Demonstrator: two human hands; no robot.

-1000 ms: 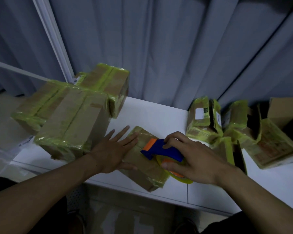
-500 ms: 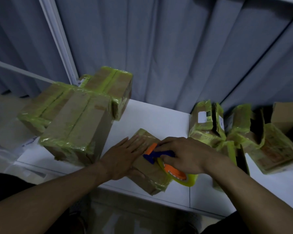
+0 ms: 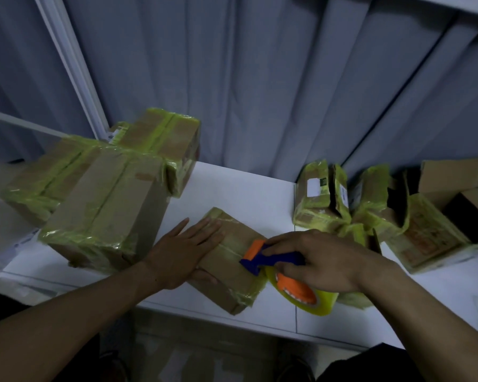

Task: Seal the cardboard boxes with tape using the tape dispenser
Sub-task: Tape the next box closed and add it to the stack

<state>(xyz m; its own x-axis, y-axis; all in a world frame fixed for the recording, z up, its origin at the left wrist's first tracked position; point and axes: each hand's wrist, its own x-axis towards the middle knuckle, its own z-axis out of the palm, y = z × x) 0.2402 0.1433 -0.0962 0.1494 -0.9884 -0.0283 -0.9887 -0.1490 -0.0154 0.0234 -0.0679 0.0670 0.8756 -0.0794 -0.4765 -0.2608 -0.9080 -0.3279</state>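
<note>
While the left hand lies flat with straight fingers on top of a small cardboard box, thumb down its near side, the right hand curls its fingers round the blue handle of the tape dispenser and grips it. The box sits skewed near the front edge of the white desk, its near corner reaching that edge, with yellowish tape already along its ends. The dispenser's orange front plate rests on the box's top at its right end, and a strip of tape runs along the top from there towards the left hand. The yellow tape roll with its orange hub hangs just past that end, above the desk. At the left edge of the desk large taped cartons are piled, one more at the back left corner. Along the right side stand smaller taped boxes, and beyond them, near the right edge, an open carton. A grey curtain hangs behind the desk.
</note>
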